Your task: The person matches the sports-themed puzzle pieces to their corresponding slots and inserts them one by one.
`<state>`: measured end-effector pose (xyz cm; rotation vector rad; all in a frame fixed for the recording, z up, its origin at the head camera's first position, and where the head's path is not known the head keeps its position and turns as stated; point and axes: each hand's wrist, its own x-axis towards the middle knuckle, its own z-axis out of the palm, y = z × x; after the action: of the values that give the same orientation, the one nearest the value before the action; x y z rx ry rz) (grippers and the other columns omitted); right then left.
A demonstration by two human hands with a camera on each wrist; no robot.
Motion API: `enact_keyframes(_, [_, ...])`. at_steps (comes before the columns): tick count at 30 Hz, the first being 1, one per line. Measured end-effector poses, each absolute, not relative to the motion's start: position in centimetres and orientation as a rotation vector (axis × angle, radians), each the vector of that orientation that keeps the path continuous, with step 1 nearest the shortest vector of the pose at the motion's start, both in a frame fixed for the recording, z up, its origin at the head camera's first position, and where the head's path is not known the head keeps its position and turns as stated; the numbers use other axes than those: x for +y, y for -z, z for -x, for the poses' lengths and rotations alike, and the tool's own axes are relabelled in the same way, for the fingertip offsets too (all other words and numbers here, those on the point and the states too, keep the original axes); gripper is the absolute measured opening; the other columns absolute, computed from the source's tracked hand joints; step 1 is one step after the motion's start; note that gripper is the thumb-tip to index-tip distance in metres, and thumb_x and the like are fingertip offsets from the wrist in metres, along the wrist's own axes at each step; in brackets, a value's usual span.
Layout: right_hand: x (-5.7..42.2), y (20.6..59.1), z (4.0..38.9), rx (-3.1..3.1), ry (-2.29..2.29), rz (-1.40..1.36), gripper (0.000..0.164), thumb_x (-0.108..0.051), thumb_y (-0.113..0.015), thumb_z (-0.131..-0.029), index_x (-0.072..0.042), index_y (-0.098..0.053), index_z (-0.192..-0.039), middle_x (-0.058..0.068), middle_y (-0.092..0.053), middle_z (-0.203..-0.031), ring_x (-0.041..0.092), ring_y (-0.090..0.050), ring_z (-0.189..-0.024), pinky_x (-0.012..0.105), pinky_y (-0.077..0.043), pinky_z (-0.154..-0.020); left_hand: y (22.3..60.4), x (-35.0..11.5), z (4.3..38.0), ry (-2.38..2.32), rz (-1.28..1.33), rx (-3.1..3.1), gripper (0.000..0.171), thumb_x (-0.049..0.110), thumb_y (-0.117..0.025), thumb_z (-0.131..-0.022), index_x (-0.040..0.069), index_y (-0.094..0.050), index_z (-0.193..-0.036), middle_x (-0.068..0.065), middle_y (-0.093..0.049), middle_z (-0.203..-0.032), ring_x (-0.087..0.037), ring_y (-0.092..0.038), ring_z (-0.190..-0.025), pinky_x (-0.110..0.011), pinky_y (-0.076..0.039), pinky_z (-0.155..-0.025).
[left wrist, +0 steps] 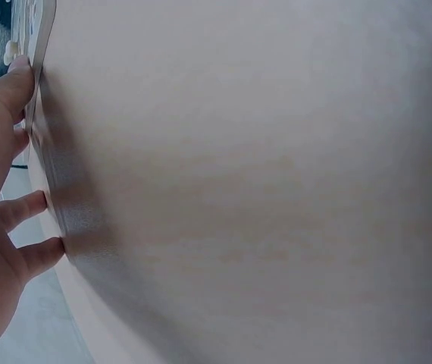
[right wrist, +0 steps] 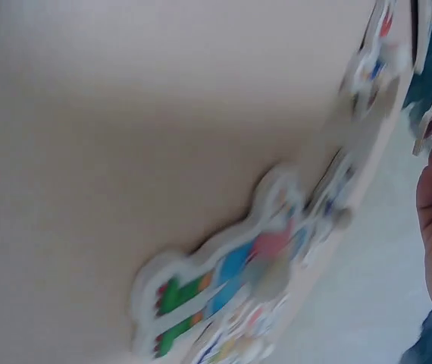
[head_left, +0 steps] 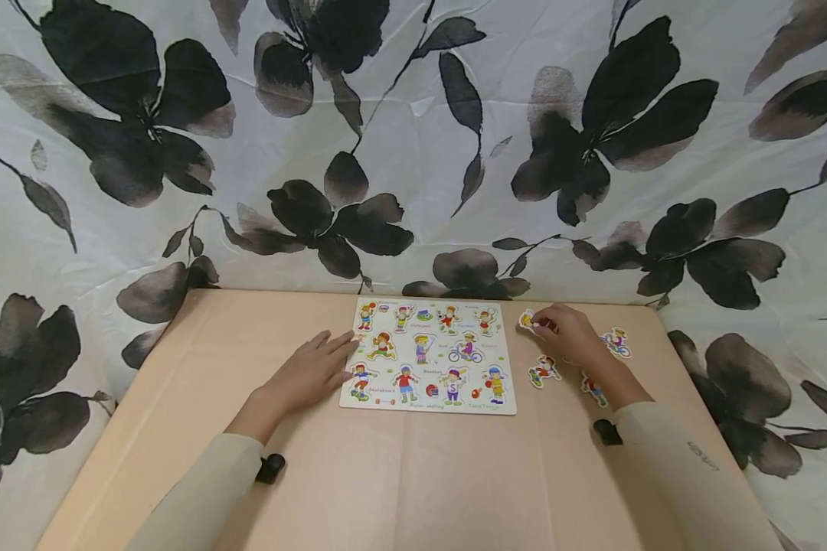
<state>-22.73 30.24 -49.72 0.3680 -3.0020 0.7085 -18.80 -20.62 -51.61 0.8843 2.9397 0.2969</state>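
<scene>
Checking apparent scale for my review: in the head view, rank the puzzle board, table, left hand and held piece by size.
Largest to smallest:
table
puzzle board
left hand
held piece, partly covered by the right hand

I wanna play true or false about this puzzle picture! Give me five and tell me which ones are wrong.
1. The right hand pinches a puzzle piece. True.
2. Everything loose lies left of the sports puzzle board. False: the loose puzzle pieces lie right of it.
3. The left hand touches the board. True.
4. The person wears bright red on both arms. False: the sleeves are pale.
5. The cloth behind the table has dark flowers. True.
</scene>
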Motion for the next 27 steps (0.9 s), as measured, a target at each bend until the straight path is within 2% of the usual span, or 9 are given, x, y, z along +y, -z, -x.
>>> enact_keyframes(11, [25.7, 48.8, 22.4, -2.958, -0.733, -0.495, 0.014, -0.017, -0.076, -0.096, -0.007, -0.076, -0.106, 0.004, -0.066, -0.094, 0.017, -0.060, -0.082, 0.030, -0.054, -0.071, 51.1, -20.3, 18.5, -0.307, -0.868, 2.930, 0.062, 0.042, -0.058, -0.105, 0.014, -0.044, -0.158, -0.007, -0.037, -0.167, -0.049, -0.035, -0.150, -0.063, -0.032, -0.123])
enact_keyframes(21, [21.5, 48.9, 22.4, -2.913, -0.771, -0.619, 0.012, -0.018, -0.078, -0.094, -0.008, -0.076, -0.100, 0.001, -0.066, -0.090, 0.013, -0.058, -0.080, 0.027, -0.053, -0.068, 51.1, -20.3, 18.7, -0.300, -0.866, 2.928, 0.062, 0.043, -0.058, -0.105, 0.015, -0.043, -0.158, -0.006, -0.036, -0.168, -0.048, -0.034, -0.151, -0.063, -0.031, -0.123])
enact_keyframes(27, [18.7, 49.0, 22.6, -2.923, -0.761, -0.631, 0.015, -0.021, -0.079, -0.093, -0.009, -0.076, -0.101, 0.001, -0.068, -0.090, 0.014, -0.058, -0.082, 0.028, -0.054, -0.072, 51.2, -20.4, 18.7, -0.302, -0.871, 2.926, 0.062, 0.042, -0.058, -0.105, 0.014, -0.044, -0.158, -0.006, -0.036, -0.168, -0.049, -0.034, -0.150, -0.063, -0.031, -0.123])
